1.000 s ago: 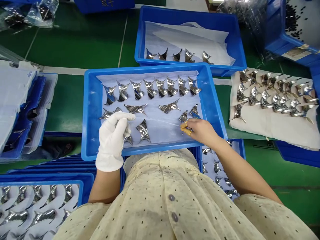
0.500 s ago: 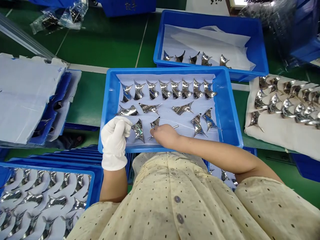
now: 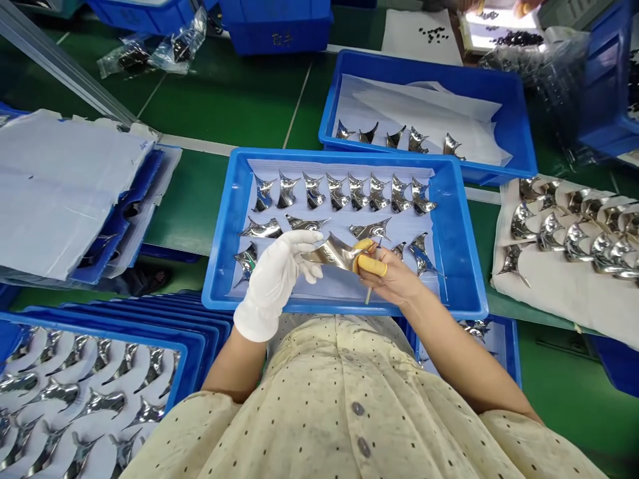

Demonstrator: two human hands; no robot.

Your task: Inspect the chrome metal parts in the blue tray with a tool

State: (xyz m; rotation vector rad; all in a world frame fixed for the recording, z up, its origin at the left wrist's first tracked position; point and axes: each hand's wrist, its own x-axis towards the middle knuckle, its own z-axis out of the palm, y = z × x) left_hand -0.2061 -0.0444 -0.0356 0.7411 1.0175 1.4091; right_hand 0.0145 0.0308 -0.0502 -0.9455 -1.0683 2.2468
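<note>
My right hand (image 3: pixel 387 269), with yellow finger covers, pinches the right end of a shiny curved metal piece (image 3: pixel 332 253). A thin light rod (image 3: pixel 368 296) sticks out below the same hand. At the piece's left end is my left hand (image 3: pixel 277 276) in a white glove, its fingers above and below that end. Both hands are over a blue tray (image 3: pixel 344 307) lined with white paper. Pointed metal pieces of the same sort, such as one at the upper left (image 3: pixel 263 193), lie in rows there. My hands hide some of the lower ones.
Behind stands another blue tray (image 3: pixel 522 110) with paper and several metal pieces. More pieces rest on a white cloth (image 3: pixel 549 283) at right. A filled tray (image 3: pixel 187 352) is at lower left, and white sheets (image 3: pixel 54 193) at left. Another person's hand (image 3: pixel 524 6) shows at the top right.
My right hand has lifted a metal piece from the tray's front row and moved right. My left hand has moved right and opened from a curled shape onto the piece's left end.
</note>
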